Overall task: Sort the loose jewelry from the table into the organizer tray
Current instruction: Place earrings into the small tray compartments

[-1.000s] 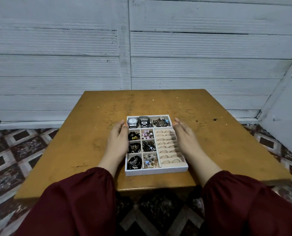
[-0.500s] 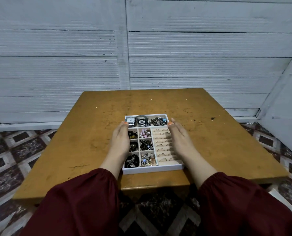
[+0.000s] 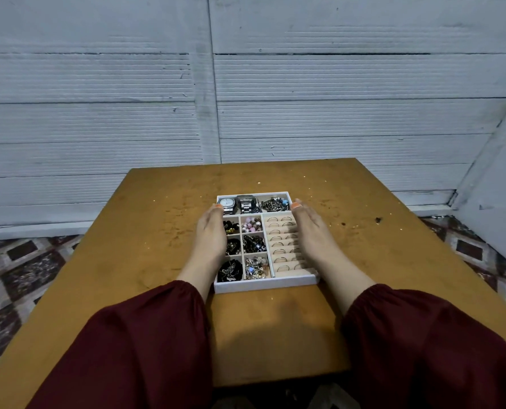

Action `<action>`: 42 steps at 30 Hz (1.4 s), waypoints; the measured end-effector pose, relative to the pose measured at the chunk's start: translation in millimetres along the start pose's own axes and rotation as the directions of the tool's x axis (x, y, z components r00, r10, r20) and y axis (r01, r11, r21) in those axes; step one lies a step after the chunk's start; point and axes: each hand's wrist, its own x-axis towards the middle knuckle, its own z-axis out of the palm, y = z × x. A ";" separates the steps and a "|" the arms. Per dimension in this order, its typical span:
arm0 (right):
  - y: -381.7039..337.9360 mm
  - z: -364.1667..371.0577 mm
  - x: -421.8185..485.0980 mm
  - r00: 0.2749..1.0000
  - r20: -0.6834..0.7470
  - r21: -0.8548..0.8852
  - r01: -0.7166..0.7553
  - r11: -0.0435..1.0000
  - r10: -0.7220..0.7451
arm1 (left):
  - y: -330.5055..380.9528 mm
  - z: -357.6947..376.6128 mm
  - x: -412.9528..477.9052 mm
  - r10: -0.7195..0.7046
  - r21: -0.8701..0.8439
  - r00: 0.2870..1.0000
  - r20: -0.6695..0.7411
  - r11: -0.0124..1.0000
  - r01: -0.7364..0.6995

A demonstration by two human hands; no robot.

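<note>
A white organizer tray (image 3: 263, 284) sits in the middle of the brown table (image 3: 145, 231). Its back row holds two watches (image 3: 237, 203) and a tangle of chains (image 3: 273, 204). Small left compartments hold beads and dark jewelry (image 3: 253, 243); the right section carries rows of rings (image 3: 279, 231). My left hand (image 3: 211, 231) lies flat against the tray's left side, fingers straight. My right hand (image 3: 310, 231) lies straight along the right side, partly over the ring rows. I see no loose jewelry on the table.
A grey ribbed wall (image 3: 245, 98) stands right behind the table. Patterned floor tiles (image 3: 24, 261) show on both sides. Small specks and a dark spot (image 3: 378, 220) mark the tabletop to the right of the tray. My dark red sleeves (image 3: 133, 349) fill the foreground.
The tray sits further from the table's front edge, pushed forward between my hands. My right hand has closed in from beside the tray onto its right edge.
</note>
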 end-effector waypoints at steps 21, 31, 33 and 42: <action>-15.5 11.9 104.3 0.999 -0.004 0.037 -0.040 0.999 0.040 | 12.6 32.0 109.6 0.018 -0.040 1.000 -0.011 0.999 -0.018; -16.3 12.1 108.5 0.998 0.006 0.026 -0.068 0.997 0.068 | 10.3 34.2 119.8 0.047 -0.029 0.999 -0.019 0.998 -0.048; -14.0 12.7 108.4 0.998 -0.021 0.073 -0.054 0.996 0.056 | 8.3 32.9 118.3 0.063 -0.033 0.998 -0.006 0.997 -0.063; 0.3 3.0 69.2 0.998 -0.050 0.170 0.038 0.985 -0.030 | -8.6 12.9 67.7 0.146 0.092 0.989 -0.006 0.985 -0.145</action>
